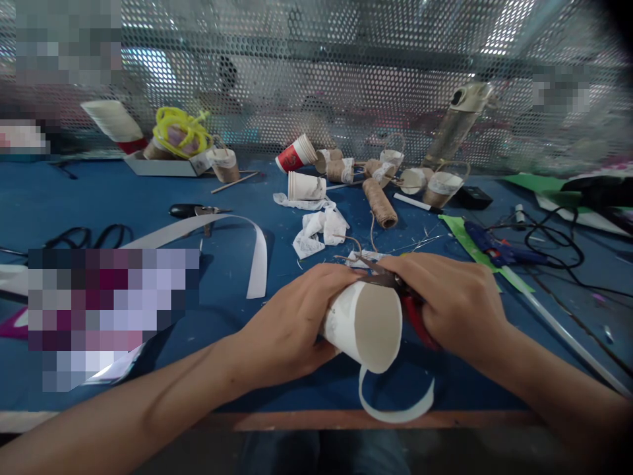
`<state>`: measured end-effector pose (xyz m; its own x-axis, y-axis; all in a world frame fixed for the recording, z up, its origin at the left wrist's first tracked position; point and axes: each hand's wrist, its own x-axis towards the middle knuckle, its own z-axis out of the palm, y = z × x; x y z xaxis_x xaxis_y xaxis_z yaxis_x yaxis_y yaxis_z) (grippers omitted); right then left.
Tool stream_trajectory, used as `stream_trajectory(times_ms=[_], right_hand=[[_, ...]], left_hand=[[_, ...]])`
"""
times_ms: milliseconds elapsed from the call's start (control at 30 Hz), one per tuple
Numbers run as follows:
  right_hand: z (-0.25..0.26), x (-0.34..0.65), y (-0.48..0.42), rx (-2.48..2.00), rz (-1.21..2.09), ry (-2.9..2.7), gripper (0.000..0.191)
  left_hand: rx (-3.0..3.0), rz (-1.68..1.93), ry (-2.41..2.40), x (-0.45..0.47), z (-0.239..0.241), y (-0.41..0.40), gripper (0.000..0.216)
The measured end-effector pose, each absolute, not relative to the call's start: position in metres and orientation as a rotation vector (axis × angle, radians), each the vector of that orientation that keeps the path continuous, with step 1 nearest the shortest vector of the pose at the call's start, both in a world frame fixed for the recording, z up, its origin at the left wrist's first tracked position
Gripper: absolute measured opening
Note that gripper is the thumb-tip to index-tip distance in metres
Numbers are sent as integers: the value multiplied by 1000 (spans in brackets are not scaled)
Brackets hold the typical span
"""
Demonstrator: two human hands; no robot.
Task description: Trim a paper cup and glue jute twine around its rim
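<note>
My left hand (301, 316) is wrapped round a white paper cup (341, 323), which lies tilted with its open mouth turned toward me. In my right hand (445, 297) are red-handled scissors (418, 320), their blades at the cup's upper rim near my left fingertips. A curled paper strip (395, 417) hangs from the lower rim, still attached there. Just beyond the hands lie scraps of white lace (321, 231) and a roll of brown twine (380, 203).
Several twine-wrapped cups (341, 169) stand or lie along the perforated metal screen (346, 79). A blue glue gun (494, 247) with its cable rests at right. At left are black-handled pliers (190, 211), a long white strip (257, 264) and a box (163, 165) with yellow cord.
</note>
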<state>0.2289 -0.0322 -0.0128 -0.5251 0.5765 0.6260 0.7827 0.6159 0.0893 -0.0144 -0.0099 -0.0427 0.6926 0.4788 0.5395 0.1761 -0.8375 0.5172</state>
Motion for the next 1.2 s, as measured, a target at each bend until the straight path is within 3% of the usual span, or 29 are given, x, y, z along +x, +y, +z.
stream_trajectory(times_ms=[200, 533, 733, 1200], right_hand=[[-13, 230, -32, -1075, -444, -2285, 30], [-16, 231, -29, -1164, -226, -2234, 14], [-16, 232, -29, -1213, -235, -2288, 32], [-12, 234, -28, -1110, -331, -2361, 32]], left_hand=[[2396, 925, 499, -15, -38, -12, 81], [2282, 949, 671, -21, -36, -14, 79], [2319, 907, 714, -21, -37, -13, 84], [2512, 841, 677, -19, -36, -11, 76]])
